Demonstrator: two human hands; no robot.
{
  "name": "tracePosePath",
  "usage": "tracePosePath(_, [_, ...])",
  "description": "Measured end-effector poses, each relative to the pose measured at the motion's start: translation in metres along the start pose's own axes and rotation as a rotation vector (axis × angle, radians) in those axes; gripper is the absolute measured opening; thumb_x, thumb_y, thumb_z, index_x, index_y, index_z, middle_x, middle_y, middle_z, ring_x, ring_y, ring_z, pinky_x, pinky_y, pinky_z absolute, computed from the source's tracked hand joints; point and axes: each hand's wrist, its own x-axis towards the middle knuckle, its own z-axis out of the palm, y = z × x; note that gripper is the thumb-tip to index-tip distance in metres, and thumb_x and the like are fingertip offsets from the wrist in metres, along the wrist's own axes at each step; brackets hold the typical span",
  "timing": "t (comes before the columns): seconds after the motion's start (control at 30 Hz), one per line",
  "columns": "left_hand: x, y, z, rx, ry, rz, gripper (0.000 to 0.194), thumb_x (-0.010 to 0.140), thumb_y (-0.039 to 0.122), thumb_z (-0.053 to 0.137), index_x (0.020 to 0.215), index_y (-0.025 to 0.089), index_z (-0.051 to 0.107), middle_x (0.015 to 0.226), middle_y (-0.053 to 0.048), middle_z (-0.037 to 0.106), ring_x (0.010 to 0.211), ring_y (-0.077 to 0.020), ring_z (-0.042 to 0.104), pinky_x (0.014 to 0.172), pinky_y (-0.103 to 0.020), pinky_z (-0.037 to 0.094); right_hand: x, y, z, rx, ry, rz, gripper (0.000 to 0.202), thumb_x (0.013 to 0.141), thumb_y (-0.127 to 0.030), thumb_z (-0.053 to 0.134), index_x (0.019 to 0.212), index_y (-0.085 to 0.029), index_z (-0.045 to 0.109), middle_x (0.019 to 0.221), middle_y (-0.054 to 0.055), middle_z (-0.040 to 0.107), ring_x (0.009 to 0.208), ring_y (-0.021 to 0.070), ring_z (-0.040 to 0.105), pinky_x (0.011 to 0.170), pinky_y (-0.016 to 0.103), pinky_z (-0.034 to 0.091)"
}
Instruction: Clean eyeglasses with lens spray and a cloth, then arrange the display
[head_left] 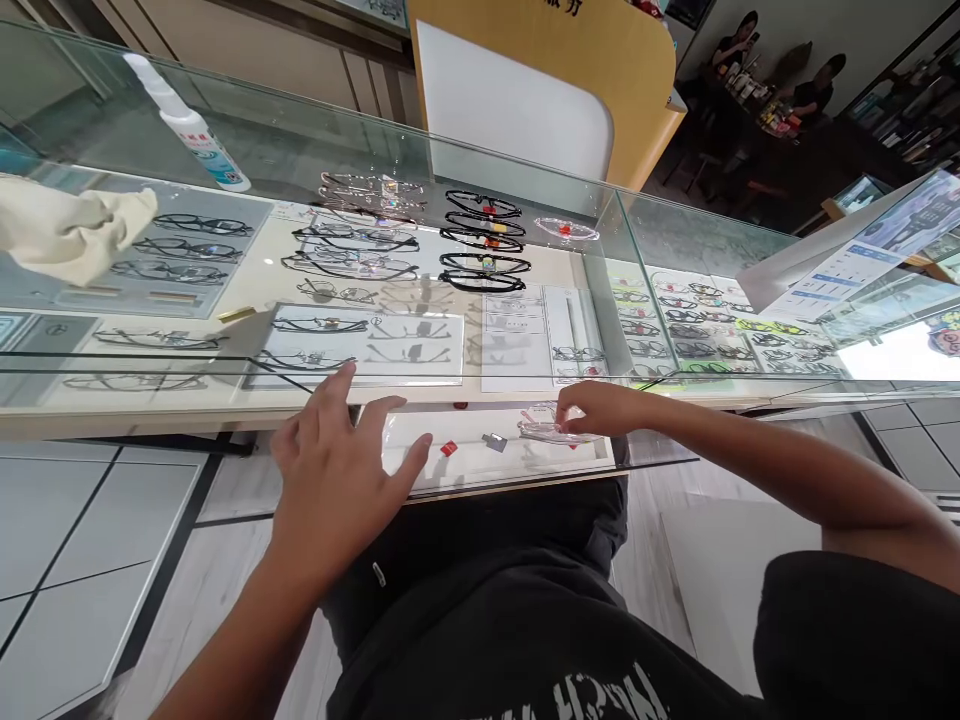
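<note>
Glass display case [255,260] spans the view, rows of spectacles on its pale shelf. Pale cloth [71,225] and spray bottle [196,140] toward its left end; black-framed glasses [486,265] stacked in a column near the middle.

Nearer the body, below the front edge of the case: a shallow white drawer [465,472], open above the person's lap. The work is here.

Left hand [337,470]: at the drawer's left end, over the front edge of the case. Fingers spread wide, thumb well apart from the index; has hold of nothing. Cannot tell whether any fingertip touches the glass.

Right hand [596,408]: at the drawer's right end, thumb and index curled into a nearly closed pinch at the clear-framed glasses [540,430]. Looks like contact; cannot tell whether the grip is firm.

The clear-framed glasses lie in the right part of the drawer, partly hidden by the fingers. Step in hand, as I judge it: placing or adjusting this pair by fingertip. The next move calls for a light touch, thin rims being easy to twist or snag.

Smallest: a red tag [448,449] and a grey tag [495,441] on the drawer floor, left of the pair, apart from each other.
</note>
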Motion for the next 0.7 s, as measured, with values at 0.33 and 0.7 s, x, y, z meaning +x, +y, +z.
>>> tracePosePath(0.33, [0.000, -0.001, 0.001, -0.033, 0.029, -0.019, 0.043, 0.105, 0.053, 0.056, 0.136, 0.026, 0.069, 0.184, -0.020, 0.032, 0.169, -0.0497, 0.034, 0.132, -0.076, 0.029, 0.082, 0.066, -0.001, -0.303, 0.441, 0.209, 0.036, 0.110, -0.021, 0.048, 0.126, -0.013, 0.080, 0.148, 0.022, 0.071, 0.149, 0.0385, 0.056, 0.129, 0.053, 0.039])
tracePosePath(0.7, [0.002, 0.000, 0.000, 0.021, 0.018, -0.006, 0.046, 0.109, 0.054, 0.050, 0.134, 0.020, 0.069, 0.182, -0.026, 0.031, 0.166, -0.0532, 0.036, 0.127, -0.077, 0.033, 0.122, 0.138, -0.015, -0.522, 0.618, 0.406, 0.042, 0.108, -0.043, 0.073, 0.143, -0.021, 0.069, 0.147, 0.013, 0.070, 0.124, 0.0266, 0.074, 0.105, 0.049, 0.066])
